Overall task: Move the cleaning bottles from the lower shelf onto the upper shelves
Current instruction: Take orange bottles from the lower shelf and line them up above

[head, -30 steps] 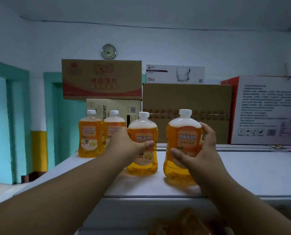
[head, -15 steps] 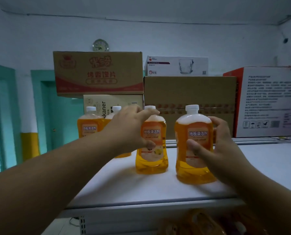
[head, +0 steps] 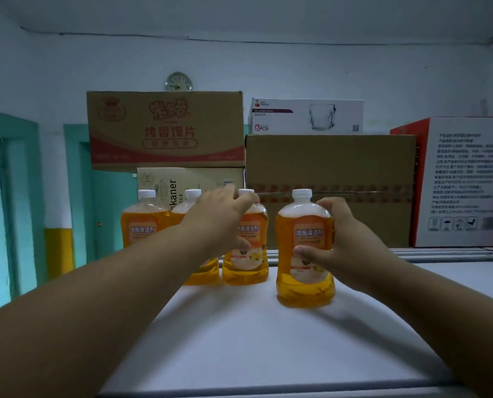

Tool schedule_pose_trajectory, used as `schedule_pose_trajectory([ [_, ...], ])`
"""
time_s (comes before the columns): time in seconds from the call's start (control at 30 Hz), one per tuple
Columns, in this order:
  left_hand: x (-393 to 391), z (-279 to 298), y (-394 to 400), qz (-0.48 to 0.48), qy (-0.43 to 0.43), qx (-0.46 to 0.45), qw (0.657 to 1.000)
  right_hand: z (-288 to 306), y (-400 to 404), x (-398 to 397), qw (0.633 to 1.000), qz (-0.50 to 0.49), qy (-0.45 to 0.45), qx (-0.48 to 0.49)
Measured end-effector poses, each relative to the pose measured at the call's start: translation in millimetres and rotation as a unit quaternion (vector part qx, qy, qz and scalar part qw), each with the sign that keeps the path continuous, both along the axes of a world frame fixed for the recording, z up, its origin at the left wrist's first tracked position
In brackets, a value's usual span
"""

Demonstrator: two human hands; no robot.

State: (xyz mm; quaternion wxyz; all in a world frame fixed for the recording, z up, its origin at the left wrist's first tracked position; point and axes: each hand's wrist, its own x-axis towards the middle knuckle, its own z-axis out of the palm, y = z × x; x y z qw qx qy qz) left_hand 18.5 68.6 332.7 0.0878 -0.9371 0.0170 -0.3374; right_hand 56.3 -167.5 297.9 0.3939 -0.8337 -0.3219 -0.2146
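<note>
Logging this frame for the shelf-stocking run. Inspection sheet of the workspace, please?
Surface: white upper shelf, dimly lit.
Job's things: four orange floor-cleaner bottles, white caps, upright: far-left bottle, second bottle partly hidden by the arm, third bottle, right bottle nearest the front edge.
Clutter: red-printed carton, glass-mug box, plain brown carton, white and red box behind the bottles.
Grips: left hand holds the third bottle; right hand holds the right bottle.
Cables: nothing seen.
Surroundings: wall clock, teal door frames, white walls.
</note>
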Motion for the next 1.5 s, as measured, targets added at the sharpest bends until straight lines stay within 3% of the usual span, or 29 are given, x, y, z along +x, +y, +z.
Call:
schedule_pose_trajectory([
  [0.33, 12.7, -0.7, 15.6, 0.018, -0.014, 0.008, 1.000, -10.9, 2.3, 12.5, 0.999, 0.012, -0.019, 0.030],
  [0.6, 1.3, -1.3, 7.3, 0.032, -0.009, 0.024, 0.999, -8.3, 1.7, 12.8, 1.000, 0.000, -0.017, -0.027],
  [0.77, -31.4, -6.6, -16.0, 0.015, -0.073, 0.013, 0.997, 8.4, 12.5, 18.1, 0.995, -0.041, 0.003, -0.090],
  [0.93, -58.5, -48.9, -36.5, -0.064, 0.084, -0.043, 0.994, 15.5, 28.4, 26.3, 0.986, -0.100, -0.005, -0.133],
  [1.1, -58.8, -69.9, -30.5, -0.097, 0.189, -0.118, 0.970, 6.5, 45.3, 37.4, 0.988, -0.117, -0.016, -0.104],
  [1.23, -58.2, -73.3, -33.9, -0.091, 0.205, -0.075, 0.972, 3.0, 47.6, 46.4, 0.991, -0.099, -0.018, -0.092],
  [1.5, -57.0, -74.2, -34.1, -0.098, 0.203, -0.074, 0.971, -1.9, 44.1, 51.4, 0.995, -0.076, -0.008, -0.065],
])
